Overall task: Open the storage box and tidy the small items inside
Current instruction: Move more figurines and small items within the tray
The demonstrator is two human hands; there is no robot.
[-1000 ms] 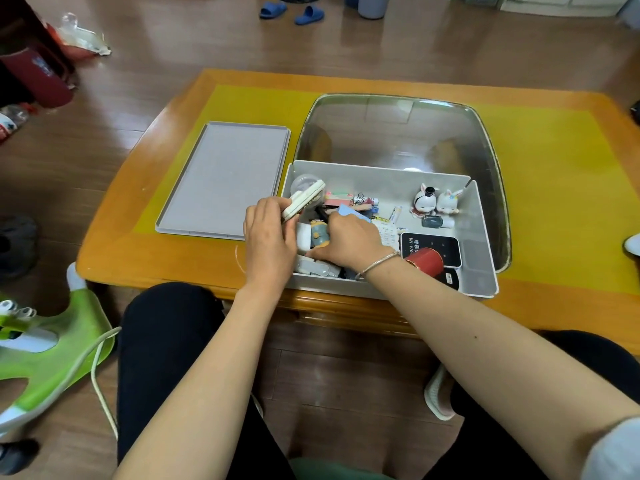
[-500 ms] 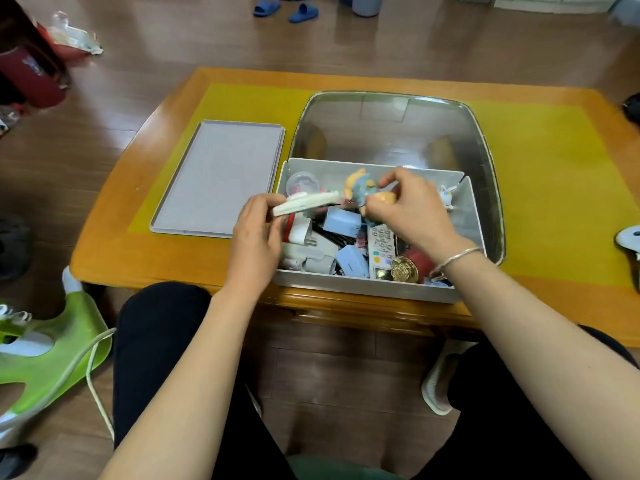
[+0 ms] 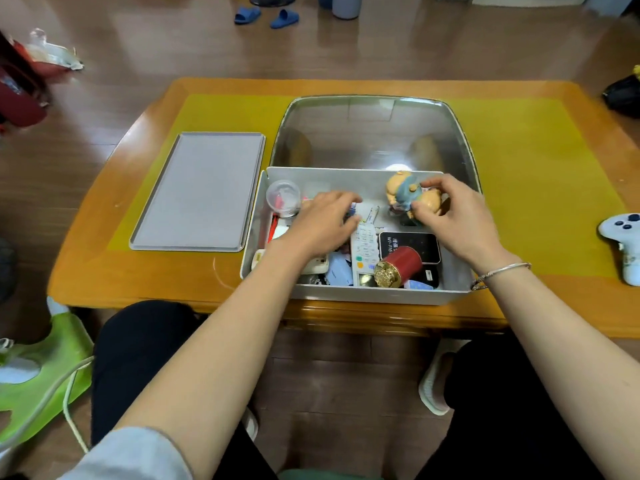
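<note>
The open grey storage box point(image 3: 346, 295) stands at the table's near edge, full of small items. Its flat grey lid point(image 3: 197, 192) lies to its left. My right hand point(image 3: 453, 223) grips a small pig figurine in blue clothes point(image 3: 405, 194) above the box's back right corner. My left hand point(image 3: 322, 226) reaches palm down over the items in the middle of the box, fingers stretched out. A white remote point(image 3: 365, 251), a black device point(image 3: 408, 247) and a red cylinder with a gold cap point(image 3: 401, 268) lie in the box. A clear round cup point(image 3: 283, 199) sits in its back left corner.
The glass-inlaid centre of the table point(image 3: 374, 133) lies behind the box. A white game controller point(image 3: 623, 244) rests at the table's right edge. On the floor to the left is a green plastic object with a cable point(image 3: 52, 368). My knees are under the table's near edge.
My left hand has let go of the flat white item and moved right, into the box's middle. My right hand has carried the figurine further right and back.
</note>
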